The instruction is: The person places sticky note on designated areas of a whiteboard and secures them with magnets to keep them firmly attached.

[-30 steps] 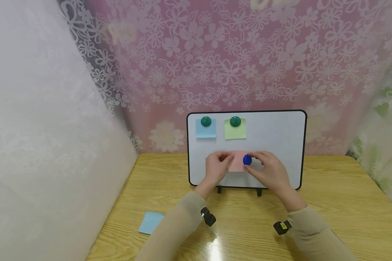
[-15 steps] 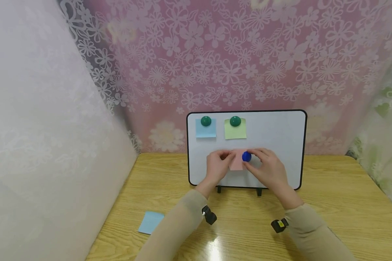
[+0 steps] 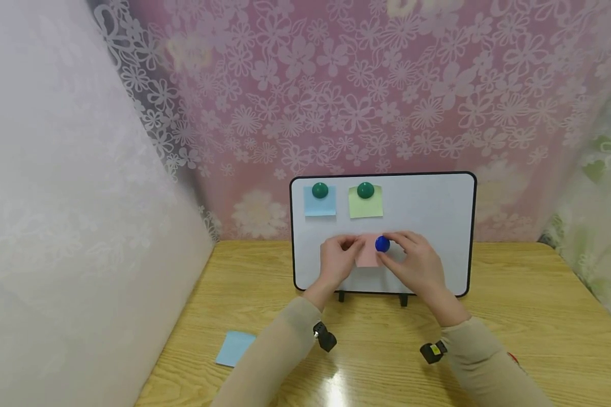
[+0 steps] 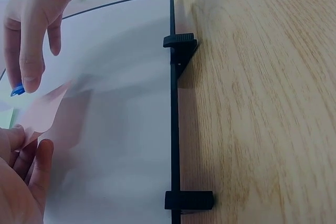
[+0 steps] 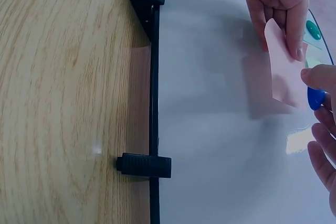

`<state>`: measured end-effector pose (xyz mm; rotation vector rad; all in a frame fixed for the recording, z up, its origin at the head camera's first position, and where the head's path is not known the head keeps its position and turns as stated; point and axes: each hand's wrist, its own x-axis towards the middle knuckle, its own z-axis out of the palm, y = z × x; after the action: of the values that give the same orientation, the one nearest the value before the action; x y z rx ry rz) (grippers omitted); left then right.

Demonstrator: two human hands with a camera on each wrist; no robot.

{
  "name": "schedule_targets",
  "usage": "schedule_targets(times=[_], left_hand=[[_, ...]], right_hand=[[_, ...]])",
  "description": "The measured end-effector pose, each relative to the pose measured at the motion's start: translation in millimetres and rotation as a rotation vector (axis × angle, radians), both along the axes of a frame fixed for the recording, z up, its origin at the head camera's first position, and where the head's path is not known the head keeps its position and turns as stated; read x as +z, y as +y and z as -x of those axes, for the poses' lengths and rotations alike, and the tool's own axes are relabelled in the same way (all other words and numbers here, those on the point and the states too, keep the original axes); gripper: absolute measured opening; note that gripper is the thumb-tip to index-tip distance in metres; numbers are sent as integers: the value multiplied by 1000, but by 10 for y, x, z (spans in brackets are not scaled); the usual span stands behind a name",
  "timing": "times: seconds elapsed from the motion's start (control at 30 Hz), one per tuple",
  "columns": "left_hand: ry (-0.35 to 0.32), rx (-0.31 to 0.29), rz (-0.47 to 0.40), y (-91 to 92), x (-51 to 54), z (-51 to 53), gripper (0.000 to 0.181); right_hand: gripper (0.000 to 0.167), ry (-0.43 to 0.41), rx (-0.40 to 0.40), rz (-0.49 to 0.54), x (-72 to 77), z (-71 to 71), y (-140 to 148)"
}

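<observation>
A pink note (image 3: pixel 368 252) is pinched at its left edge by the left hand (image 3: pixel 337 261), in front of the whiteboard (image 3: pixel 433 209). Between thumb and fingertips the right hand (image 3: pixel 418 267) holds a round blue magnet (image 3: pixel 382 244) near the note's right edge. In the left wrist view the pink note (image 4: pixel 44 110) stands off the board, casting a shadow on it, with the blue magnet (image 4: pixel 18 89) above. The right wrist view shows the pink note (image 5: pixel 286 72) curved between the hands, beside the blue magnet (image 5: pixel 315 98).
Green magnets (image 3: pixel 320 190) hold a blue note (image 3: pixel 320 208) and a green note (image 3: pixel 365 207) on the board's upper left. Black feet (image 3: pixel 404 300) support the board on the wooden table (image 3: pixel 377 350). Another blue note (image 3: pixel 235 348) lies at front left, partly behind the left sleeve.
The right hand has moved slightly left and up with the blue magnet, now over the pink note's right edge. The left hand keeps its pinch, nearly still. A small red edge shows by the right sleeve.
</observation>
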<state>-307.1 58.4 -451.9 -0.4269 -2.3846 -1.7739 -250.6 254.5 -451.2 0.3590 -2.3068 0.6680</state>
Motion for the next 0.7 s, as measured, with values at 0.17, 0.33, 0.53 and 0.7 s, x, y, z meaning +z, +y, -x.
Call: schedule_targets(times=[0.17,0.33,0.53,0.7], left_hand=[[-2,5,-4,6,18,9,18],[-2,11,0,14,41,13,17],[-2,5,13,15,46,23,17],[6,3,7,21,57,30,17]], right_hand=[[47,8,-3,-1,2,10,-4],[46,9,-5,7,5,19,-19],[46,0,-6,15,2,25,-34],[46,-5,-12,12,-9,44,-32]])
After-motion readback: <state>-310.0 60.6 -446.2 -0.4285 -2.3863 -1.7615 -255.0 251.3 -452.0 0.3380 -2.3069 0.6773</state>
